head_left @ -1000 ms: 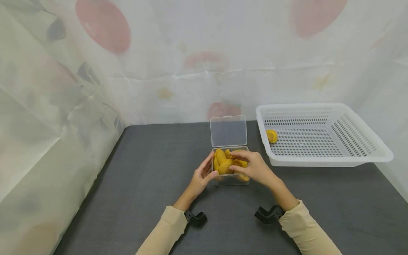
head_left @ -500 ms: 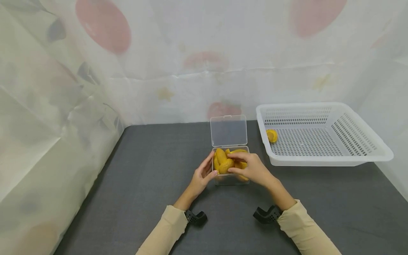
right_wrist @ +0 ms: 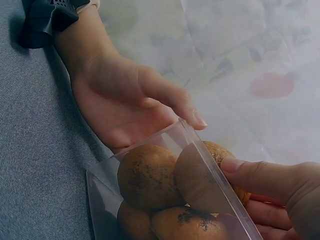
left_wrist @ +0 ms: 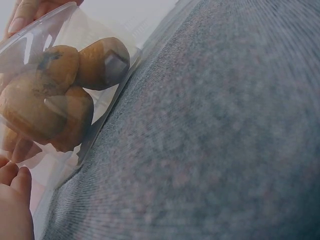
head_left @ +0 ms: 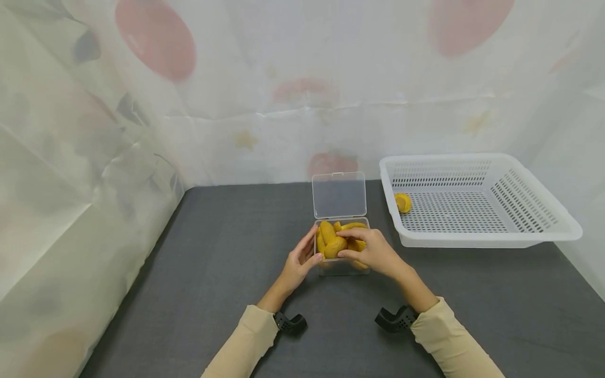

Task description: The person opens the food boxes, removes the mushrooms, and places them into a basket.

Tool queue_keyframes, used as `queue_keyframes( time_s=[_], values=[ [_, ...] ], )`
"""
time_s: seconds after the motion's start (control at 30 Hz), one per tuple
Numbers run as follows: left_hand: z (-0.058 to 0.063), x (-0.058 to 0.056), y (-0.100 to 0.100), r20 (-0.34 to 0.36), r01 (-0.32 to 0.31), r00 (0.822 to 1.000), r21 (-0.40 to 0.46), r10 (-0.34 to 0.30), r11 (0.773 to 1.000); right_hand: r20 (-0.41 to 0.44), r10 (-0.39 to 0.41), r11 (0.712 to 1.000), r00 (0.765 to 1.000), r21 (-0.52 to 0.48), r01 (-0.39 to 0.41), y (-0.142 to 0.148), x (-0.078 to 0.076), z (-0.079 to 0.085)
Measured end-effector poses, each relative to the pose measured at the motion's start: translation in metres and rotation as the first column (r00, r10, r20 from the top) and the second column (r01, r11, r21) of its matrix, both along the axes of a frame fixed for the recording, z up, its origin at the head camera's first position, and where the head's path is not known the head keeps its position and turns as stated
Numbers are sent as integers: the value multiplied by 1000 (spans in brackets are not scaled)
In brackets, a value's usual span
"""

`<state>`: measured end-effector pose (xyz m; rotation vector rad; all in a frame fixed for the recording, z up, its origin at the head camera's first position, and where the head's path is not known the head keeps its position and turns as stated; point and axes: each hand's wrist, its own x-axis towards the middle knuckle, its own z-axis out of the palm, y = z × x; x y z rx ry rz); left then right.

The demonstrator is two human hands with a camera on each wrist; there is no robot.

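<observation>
A clear plastic box (head_left: 336, 268), its hinged lid (head_left: 338, 195) raised, stands on the dark table and holds several yellow, dark-speckled fruits (left_wrist: 35, 105). My left hand (head_left: 295, 269) holds the box by its left side, thumb at the near left corner and fingers along the wall. From the right, my right hand (head_left: 375, 254) reaches over the box and pinches a rounded yellow fruit (head_left: 334, 247) between thumb and fingers. In the right wrist view its thumb presses on that fruit's upper part (right_wrist: 217, 150) at the rim. The far fingers are partly hidden behind the box wall.
To the right stands a white perforated basket (head_left: 477, 240) with a hollow-looking yellow piece (head_left: 403, 202) at its left wall. A printed curtain (head_left: 264, 63) closes off the back and left sides. Black wrist cameras (head_left: 293, 324) sit on both wrists.
My right hand has shifted slightly left and down over the fruits, its thumb and fingers drawing closer round the rounded one. The left hand and box have stayed in place.
</observation>
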<state>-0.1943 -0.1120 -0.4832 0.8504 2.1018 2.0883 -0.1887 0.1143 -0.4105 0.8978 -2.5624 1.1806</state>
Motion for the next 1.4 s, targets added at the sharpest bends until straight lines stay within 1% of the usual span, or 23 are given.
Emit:
queue_keyframes(
  time_s=[0.2,0.5,0.57,0.77,1.0,1.2,1.4],
  values=[
    [-2,-1,-1,9,3,1000,-3,-3,1000,-10,10,1000,1000,-7,-10,0,0,-1],
    [-3,-1,0,-7,10,1000,-17,-10,1000,-65,6,1000,998,1,-6,1,0,-1],
    [-2,-1,0,-7,13,1000,-14,-13,1000,-62,6,1000,998,-20,-8,1,0,-1],
    [-1,-1,0,-12,23,1000,-1,-23,1000,-36,-6,990,999,-138,1,3,0,4],
    [-3,-2,-1,-20,18,1000,-5,-18,1000,0,-10,982,1000,-188,10,11,-1,11],
    [-4,-2,-1,-29,15,999,7,-15,1000,6,-72,980,997,-185,72,24,-2,17],
    [-4,-2,-1,-27,12,1000,16,-12,1000,-21,-140,972,990,-193,133,37,-5,19]
  ],
)
